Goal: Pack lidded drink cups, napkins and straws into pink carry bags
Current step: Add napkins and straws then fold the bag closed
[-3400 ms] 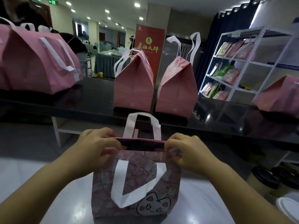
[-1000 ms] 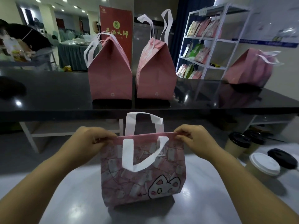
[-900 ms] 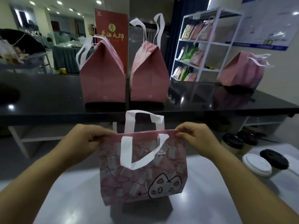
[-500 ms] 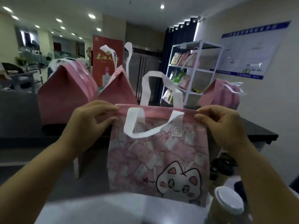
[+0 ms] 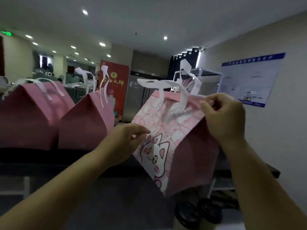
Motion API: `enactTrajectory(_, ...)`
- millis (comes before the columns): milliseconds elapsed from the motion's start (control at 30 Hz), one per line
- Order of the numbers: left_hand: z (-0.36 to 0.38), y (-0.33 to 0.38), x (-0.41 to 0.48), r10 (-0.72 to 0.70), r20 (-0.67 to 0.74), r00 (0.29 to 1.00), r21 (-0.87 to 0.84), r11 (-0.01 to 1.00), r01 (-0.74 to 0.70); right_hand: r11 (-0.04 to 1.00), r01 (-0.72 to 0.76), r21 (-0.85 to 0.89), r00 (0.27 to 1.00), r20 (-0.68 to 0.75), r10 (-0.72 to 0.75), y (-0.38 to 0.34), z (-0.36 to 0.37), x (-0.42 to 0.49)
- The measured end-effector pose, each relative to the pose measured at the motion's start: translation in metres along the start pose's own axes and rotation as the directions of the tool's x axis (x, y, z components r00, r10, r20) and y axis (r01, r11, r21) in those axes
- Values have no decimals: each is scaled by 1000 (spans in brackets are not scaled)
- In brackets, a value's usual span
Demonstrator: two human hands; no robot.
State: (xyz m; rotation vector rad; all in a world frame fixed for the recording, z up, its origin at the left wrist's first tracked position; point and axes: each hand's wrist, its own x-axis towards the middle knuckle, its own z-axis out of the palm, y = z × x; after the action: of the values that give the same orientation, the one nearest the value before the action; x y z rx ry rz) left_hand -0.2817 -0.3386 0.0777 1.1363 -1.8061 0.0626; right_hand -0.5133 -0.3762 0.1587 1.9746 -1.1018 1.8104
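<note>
Cat-print pink bag is held up in the air, tilted, with its top toward 1 o'clock. My right hand pinches the top rim at the bag's 2 o'clock corner, fingers curled on the fabric. My left hand pinches its side edge at 9 o'clock. White handles are at 12. Far-left pink bag and second pink bag stand touching on the black counter, at 9 o'clock. Black-lidded cups are at 5 o'clock, below the bag.

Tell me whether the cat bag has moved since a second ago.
Yes, upward. The cat bag stood below the black counter; now, tilted, its top reaches above the counter's edge.
</note>
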Motion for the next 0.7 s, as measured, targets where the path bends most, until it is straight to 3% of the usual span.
enactTrajectory(233,32,-19,6,-189,158,969,-117,971,208,995,-94,-13,993,76,95,20,74,-15)
enactTrajectory(333,43,-35,6,-278,138,951,-8,959,282,981,-182,64,980,99,175,24,103,-19)
enactTrajectory(433,50,-53,5,-326,83,942,97,943,317,938,-275,210,938,272,214,26,126,-24)
enactTrajectory(567,52,-74,4,-390,1,921,115,915,387,876,-325,356,874,466,134,36,134,-30)
enactTrajectory(633,53,-82,4,-405,-13,914,94,910,405,916,-275,292,846,526,86,50,132,-36)
enactTrajectory(700,56,-85,4,-407,-38,913,88,909,408,950,-272,152,795,592,133,68,131,-47)
